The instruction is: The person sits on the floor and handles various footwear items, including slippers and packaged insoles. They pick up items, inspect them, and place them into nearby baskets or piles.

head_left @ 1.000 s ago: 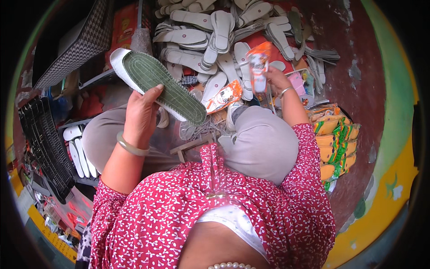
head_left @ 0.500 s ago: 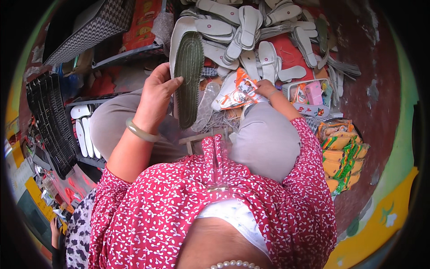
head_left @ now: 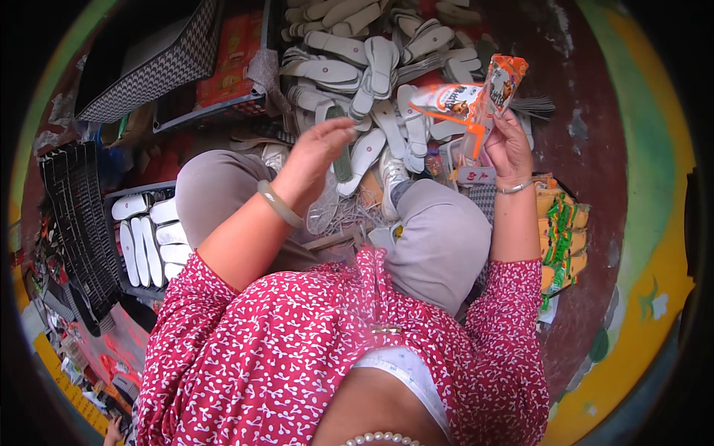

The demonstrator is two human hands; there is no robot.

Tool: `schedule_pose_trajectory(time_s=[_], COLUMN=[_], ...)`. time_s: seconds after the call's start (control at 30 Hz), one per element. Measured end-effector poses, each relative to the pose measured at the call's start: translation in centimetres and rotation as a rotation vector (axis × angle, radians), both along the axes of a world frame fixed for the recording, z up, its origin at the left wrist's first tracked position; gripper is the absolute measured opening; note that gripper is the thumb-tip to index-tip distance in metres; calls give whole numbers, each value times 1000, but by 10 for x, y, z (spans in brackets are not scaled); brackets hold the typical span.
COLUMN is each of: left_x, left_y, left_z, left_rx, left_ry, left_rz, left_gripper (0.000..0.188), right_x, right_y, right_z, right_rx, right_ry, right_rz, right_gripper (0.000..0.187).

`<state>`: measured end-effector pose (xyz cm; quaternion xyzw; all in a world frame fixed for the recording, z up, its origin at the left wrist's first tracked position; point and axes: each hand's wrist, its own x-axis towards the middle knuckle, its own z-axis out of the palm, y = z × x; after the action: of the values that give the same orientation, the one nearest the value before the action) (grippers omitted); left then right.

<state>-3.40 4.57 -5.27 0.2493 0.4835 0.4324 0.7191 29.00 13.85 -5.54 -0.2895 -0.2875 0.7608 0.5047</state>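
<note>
My right hand (head_left: 509, 149) is raised at the right, pinching an orange and white printed plastic packet (head_left: 465, 100). The packet hangs creased, with one part sticking up and another spread to the left. My left hand (head_left: 321, 152) is lifted over the middle with its fingers stretched to the right, slightly smeared by motion. No thing shows in its grasp. Just beyond those fingers a dark green insole (head_left: 342, 165) lies against the pile, partly hidden by the hand. Beside it rests a pale insole (head_left: 364, 160) with a small round mark.
A heap of pale insoles (head_left: 381, 67) covers the floor ahead. At left stands a dark crate of white insoles (head_left: 137, 249), with a patterned box (head_left: 160, 70) beyond it. Bundled yellow packets (head_left: 561, 238) sit by my right knee. A small pink and white basket (head_left: 476, 175) lies under my right hand.
The large green and white insoles have left my left hand, which has moved right. My right hand has lifted the orange packet up and to the right, away from my knee.
</note>
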Motion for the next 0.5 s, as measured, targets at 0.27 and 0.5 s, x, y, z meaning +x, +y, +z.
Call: schedule_pose_trajectory(time_s=[0.27, 0.5], left_x=[49, 4], left_y=[-9, -2], left_z=[35, 35], left_rx=[275, 416], left_ry=[-638, -706], left_rz=[-53, 160], left_gripper=[56, 31], right_x=[-82, -95], right_y=[-94, -138], right_z=[68, 60], right_rx=[64, 54], right_ry=[259, 35], right_rz=[78, -187], right_gripper=[35, 31])
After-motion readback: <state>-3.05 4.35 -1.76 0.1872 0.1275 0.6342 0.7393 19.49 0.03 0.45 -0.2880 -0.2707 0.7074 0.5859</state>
